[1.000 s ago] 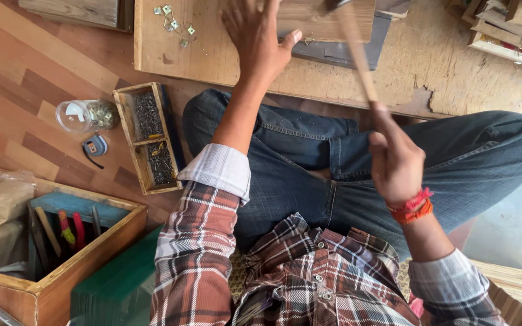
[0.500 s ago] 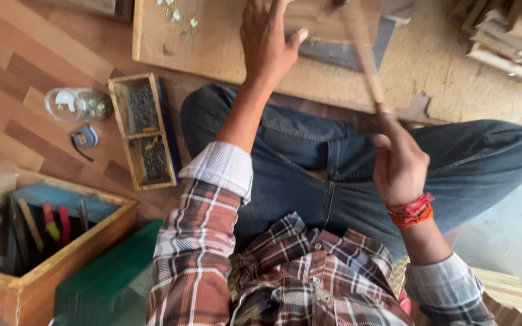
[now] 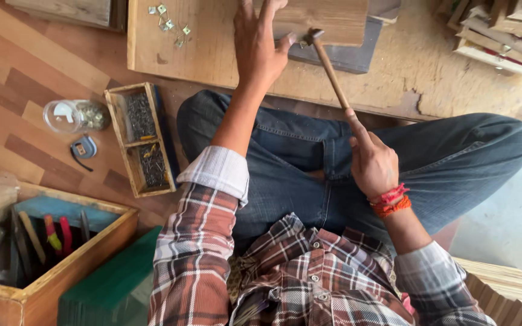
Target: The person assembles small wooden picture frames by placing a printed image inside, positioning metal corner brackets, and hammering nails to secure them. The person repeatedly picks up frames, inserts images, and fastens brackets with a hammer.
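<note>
right hand point(image 3: 372, 164) was wrapped tight around the wooden handle of a hammer point(image 3: 330, 67), forefinger laid along the shaft, a red and orange thread band at the wrist. the hammer's small metal head sat at the lower edge of a wooden block point(image 3: 321, 19), near the left thumb; whatever it was striking was too small to make out. left hand point(image 3: 258, 47) lay spread and flat, palm down, fingers pressed on the block, gripping nothing; its fingertips were cut off by the top of the frame. the block rested on a grey slab point(image 3: 348, 57), mostly hidden under it, and that lay on a wide wooden board point(image 3: 212, 60) across the floor in front of the crossed legs in blue jeans.

a scatter of small metal clips point(image 3: 167, 21) lay at the board's far left corner. beside the left knee stood a narrow wooden tray point(image 3: 142, 139) with two compartments of dark nails, individual pieces hard to tell apart. further left were a clear plastic jar point(image 3: 74, 115) on its side and a small tape measure point(image 3: 83, 148). a wooden toolbox point(image 3: 49, 253) at lower left held tools with red and green handles, half in shadow. stacked wooden strips point(image 3: 502, 30) ran out of view at upper right.
</note>
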`<state>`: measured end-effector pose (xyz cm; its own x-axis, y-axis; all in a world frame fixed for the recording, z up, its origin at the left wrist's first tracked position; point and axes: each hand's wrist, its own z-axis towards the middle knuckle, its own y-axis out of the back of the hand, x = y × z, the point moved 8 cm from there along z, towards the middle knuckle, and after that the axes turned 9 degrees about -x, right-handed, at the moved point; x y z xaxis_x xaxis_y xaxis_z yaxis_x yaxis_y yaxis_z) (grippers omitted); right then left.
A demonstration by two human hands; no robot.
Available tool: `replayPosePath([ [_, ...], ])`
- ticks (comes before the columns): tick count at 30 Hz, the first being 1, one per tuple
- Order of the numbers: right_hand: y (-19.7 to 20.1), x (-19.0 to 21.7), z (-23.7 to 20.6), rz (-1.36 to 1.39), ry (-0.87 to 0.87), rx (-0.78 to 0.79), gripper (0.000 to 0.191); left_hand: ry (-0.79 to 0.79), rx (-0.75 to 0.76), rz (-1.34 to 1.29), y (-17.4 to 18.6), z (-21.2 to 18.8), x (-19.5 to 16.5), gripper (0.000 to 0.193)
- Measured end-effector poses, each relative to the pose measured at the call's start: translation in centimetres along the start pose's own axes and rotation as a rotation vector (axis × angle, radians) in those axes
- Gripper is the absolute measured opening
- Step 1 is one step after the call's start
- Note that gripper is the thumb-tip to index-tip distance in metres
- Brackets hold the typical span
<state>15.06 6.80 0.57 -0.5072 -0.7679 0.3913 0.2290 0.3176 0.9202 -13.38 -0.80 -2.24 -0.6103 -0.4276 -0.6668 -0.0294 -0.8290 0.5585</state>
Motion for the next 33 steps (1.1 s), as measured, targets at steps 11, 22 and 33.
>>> replayPosePath([
  [11,0.5,1.5,0.6,0.102,0.039,-0.091,0.06,-0.007,-0.014,-0.042,1.5,0.4,-0.4,0.06],
  [22,0.7,0.2,1.2,0.262,0.008,-0.108,0.057,0.334,0.085,0.468,20.3,-10.3,23.1,0.012],
  [33,1.1,0.6,1.2,0.255,0.017,-0.117,0.059,0.285,0.084,0.281,21.0,-13.0,24.4,0.013],
])
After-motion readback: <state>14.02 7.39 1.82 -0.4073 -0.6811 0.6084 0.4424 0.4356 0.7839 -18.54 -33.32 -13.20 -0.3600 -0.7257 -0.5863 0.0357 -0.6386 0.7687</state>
